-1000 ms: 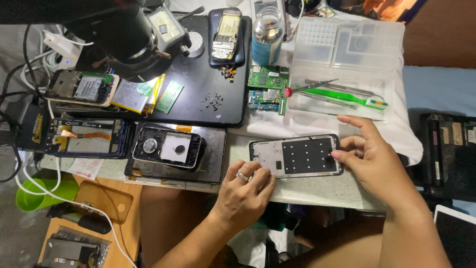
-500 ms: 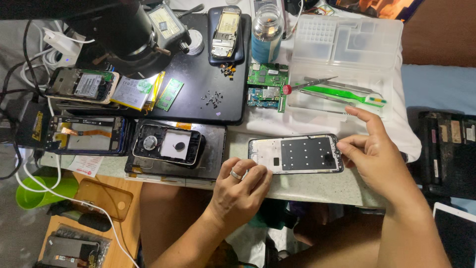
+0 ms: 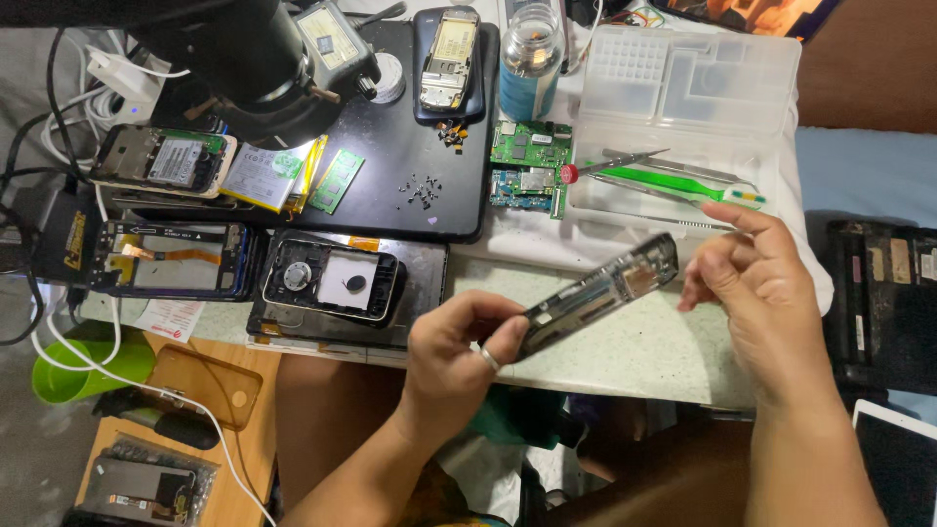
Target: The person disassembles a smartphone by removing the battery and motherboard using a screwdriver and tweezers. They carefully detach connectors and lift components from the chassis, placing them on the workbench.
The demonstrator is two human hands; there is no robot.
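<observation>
Phone frame [image 3: 600,291]: dark, slim, tilted edge-on, lifted above pale table [image 3: 625,356] front edge | left hand [image 3: 454,356] pinched on lower end, ringed finger | right hand [image 3: 766,293] fingers loose beside upper end, contact unclear | open tabletop beneath; opened phone [image 3: 332,281] left, green tweezers [image 3: 673,181] and clear parts tray [image 3: 693,93] behind.

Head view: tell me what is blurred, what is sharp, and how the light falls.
Head view: the phone frame held between the left hand and right hand is smeared by motion blur; the circuit board and green toothbrush are crisp; lighting is soft and even, with mild glare on the clear plastic organiser.
</observation>
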